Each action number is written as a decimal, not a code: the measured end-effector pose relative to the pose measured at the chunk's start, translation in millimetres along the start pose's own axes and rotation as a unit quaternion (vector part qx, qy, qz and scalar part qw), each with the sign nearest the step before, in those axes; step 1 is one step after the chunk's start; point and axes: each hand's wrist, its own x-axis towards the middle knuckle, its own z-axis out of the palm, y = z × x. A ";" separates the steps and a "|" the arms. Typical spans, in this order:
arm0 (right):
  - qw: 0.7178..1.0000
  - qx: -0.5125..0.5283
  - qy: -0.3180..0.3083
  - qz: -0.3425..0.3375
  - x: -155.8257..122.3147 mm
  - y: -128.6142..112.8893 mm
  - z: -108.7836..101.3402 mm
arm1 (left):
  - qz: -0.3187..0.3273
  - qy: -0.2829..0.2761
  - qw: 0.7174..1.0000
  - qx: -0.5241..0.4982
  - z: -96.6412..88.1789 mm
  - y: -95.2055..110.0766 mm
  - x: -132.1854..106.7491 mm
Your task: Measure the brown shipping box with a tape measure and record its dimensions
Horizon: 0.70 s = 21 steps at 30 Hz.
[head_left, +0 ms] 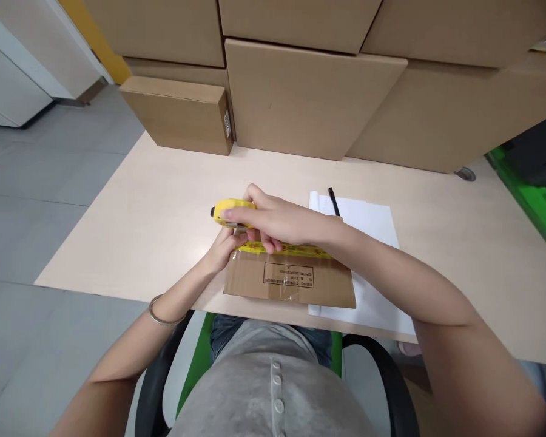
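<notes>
Right hand (279, 221) grasping a yellow tape measure (231, 209) at the far left corner of a flat carton (289, 285).
The left hand (221, 249) has its fingers bent at that same corner; whether they grip anything, I cannot tell. The right forearm (377, 258) crosses above the carton's right end and the white paper (377, 221) partly beneath it, where a black pen (333, 200) lies. Big cardboard boxes (295, 100) wall off the table's (131, 224) far side, a smaller box (177, 118) before them at left. A green-seated chair (382, 364) stands at the near edge; grey floor tiles (27, 224) and white panels (50, 45) show leftward.
</notes>
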 end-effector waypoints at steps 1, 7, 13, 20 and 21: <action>1.000 -0.031 0.001 0.003 4.4 -1.1 2.1 | 0.003 -0.022 1.000 -0.008 1.8 2.6 0.5; 0.995 -0.088 0.055 0.006 -12.2 13.6 -8.1 | 0.007 0.043 0.999 -0.009 -10.1 -13.5 -2.5; 0.990 -0.050 0.117 0.058 -55.4 45.7 -29.6 | 0.065 0.036 0.994 0.082 -26.5 -26.7 -4.0; 0.980 0.010 0.194 0.035 -99.2 86.0 -42.3 | 0.101 0.030 0.983 0.152 -29.0 -29.1 -8.8; 0.979 0.021 0.201 0.041 -101.2 89.9 -43.0 | 0.109 0.029 0.981 0.157 -28.8 -29.3 -9.3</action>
